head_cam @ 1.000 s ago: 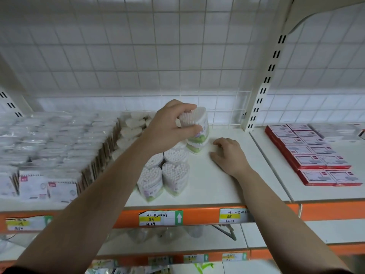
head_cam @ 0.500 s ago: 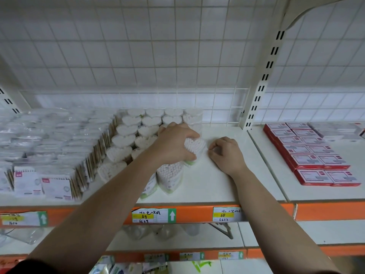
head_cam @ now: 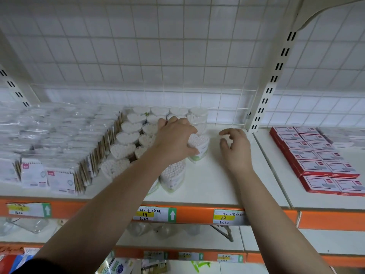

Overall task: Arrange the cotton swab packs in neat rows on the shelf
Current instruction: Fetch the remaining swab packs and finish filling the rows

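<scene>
In the middle of the frame, the left hand (head_cam: pixel 173 140) is gripping a heart-shaped swab pack (head_cam: pixel 199 147), fingers wrapped tight around it as it is standing on the white shelf (head_cam: pixel 207 184). It is sitting at the right edge of the other heart packs (head_cam: pixel 128 139). Just right of it, the right hand (head_cam: pixel 235 149) is hovering with fingers curled loose, holding nothing.

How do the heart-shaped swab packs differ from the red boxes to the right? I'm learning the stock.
The heart-shaped swab packs are clear, white-filled and stand upright; the red boxes are opaque, rectangular and lie flat. The left hand holds one pack; no hand touches the boxes. Both sit in rows.
</scene>
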Available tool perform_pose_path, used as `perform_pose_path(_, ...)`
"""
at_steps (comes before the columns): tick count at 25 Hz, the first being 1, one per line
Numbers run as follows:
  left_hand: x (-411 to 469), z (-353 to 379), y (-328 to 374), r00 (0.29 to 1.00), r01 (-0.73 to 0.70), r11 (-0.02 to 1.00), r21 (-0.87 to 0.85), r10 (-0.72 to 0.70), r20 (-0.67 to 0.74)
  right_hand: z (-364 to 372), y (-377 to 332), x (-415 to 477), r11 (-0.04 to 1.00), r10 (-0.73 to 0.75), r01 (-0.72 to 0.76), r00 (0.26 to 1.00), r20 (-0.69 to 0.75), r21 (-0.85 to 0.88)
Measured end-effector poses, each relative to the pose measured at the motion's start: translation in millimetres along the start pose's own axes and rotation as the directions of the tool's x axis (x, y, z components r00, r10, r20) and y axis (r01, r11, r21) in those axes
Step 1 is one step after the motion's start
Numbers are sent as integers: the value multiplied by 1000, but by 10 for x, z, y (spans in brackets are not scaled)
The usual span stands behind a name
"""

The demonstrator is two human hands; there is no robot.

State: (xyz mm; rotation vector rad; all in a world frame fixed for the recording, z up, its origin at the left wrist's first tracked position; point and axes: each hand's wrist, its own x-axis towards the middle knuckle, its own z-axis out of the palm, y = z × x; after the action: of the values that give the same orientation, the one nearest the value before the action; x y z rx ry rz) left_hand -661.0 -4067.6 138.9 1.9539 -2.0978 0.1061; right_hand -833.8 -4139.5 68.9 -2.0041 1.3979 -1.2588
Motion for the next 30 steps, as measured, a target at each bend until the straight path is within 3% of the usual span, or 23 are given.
perform_pose_path(3, -156, -92, -91, 981, 13, 997, -73, -27, -194, -42, -318, 76, 992, -123, 124, 991, -45, 20)
perform_pose_path(7, -489, -160, -417, 891, 33, 999, 29, -16, -453, 149, -946, 57, 964, -265, 261, 958, 108, 49)
perform_pose_path(11, -987, -275, -915, 856, 146, 985, 94, -78, -511, 609, -1576, -154, 924, -381, 373, 893, 241, 78)
perform_pose_path(15, -1654, -458, -1460, 801, 289, 957, -15, -250, -544, 1179, -2280, -508, 883, -469, 438, 826, 312, 168)
perform_pose_path(20, -2611, -850, -2339, 717, 453, 889, -75, -413, -561, 2022, -3228, -1063, 859, -509, 437, 788, 346, 266)
perform_pose_path(26, -3482, -1264, -3402, 722, 549, 836, 9, -470, -508, 2925, -4084, -1711, 860, -496, 371, 770, 402, 350)
perform_pose_path(30, -3837, -1339, -3941, 685, 608, 794, -3, -526, -504, 3369, -4417, -1933, 868, -482, 332, 744, 462, 370)
